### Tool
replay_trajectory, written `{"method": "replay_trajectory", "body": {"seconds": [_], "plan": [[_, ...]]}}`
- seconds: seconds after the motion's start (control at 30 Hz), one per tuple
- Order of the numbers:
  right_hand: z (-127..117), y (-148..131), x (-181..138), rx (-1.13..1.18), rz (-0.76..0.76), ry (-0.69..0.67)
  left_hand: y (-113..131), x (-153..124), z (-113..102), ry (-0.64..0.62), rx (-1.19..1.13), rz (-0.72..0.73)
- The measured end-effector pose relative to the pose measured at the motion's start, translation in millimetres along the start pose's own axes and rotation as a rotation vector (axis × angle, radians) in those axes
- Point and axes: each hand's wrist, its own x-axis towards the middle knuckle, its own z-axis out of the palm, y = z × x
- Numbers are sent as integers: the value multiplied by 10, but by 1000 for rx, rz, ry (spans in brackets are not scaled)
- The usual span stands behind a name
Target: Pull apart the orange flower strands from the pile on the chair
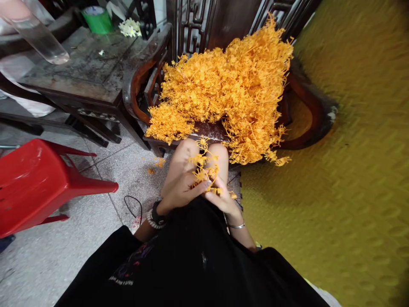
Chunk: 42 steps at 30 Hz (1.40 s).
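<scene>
A yellow-orange flower sprig (pixel 200 160) with thin stems and small frilly heads stands above my lap. My left hand (pixel 184 191) pinches it from the left, thumb reaching across toward the middle. On the other side, my right hand (pixel 223 197) has its fingers closed around the lower stems. The fingertips of both hands nearly meet, and the exact grip is partly hidden by the blossoms. Just past my knees, a large heap of the same yellow-orange sprigs (pixel 220 81) covers the seat of a dark wooden armchair (pixel 308 132).
To the left stand a red plastic stool (pixel 41 183) and a dark wooden side table (pixel 92 64). A green tape roll (pixel 97 19), white flowers (pixel 130 27) and a clear cylinder (pixel 41 40) are at the table. A yellow textured mat (pixel 335 213) lies right; a black cord loop (pixel 133 204) lies left.
</scene>
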Motion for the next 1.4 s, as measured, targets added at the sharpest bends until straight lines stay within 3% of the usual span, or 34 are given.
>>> {"method": "replay_trajectory", "body": {"seconds": [0.1, 0.2, 0.33, 0.5, 0.63, 0.77, 1.0, 1.17, 1.3, 1.4], "plan": [[97, 91, -28, 353, 184, 87, 44, 1, -70, -76, 54, 15], [163, 120, 12, 445, 365, 136, 47, 14, -157, -119, 101, 9], [180, 76, 103, 579, 501, -24, 20, 22, -297, -315, 51, -31], [190, -31, 152, 469, 420, -132, 60, 21, -387, -396, -81, -106], [220, -91, 167, 714, 470, -243, 3, -22, -307, -348, -486, -297], [270, -98, 167, 969, 523, -281, -223, -47, -149, -319, -852, -444], [393, -19, 89, 1113, 501, -192, -446, -76, -66, -361, -931, -442], [394, -13, 113, 1200, 434, -245, -554, -72, -24, -264, -967, -372], [304, -104, 222, 1191, 247, 5, -537, 9, 63, -89, -994, -268], [215, -213, 256, 976, 229, 29, -395, 48, 105, -117, -911, -240]]}}
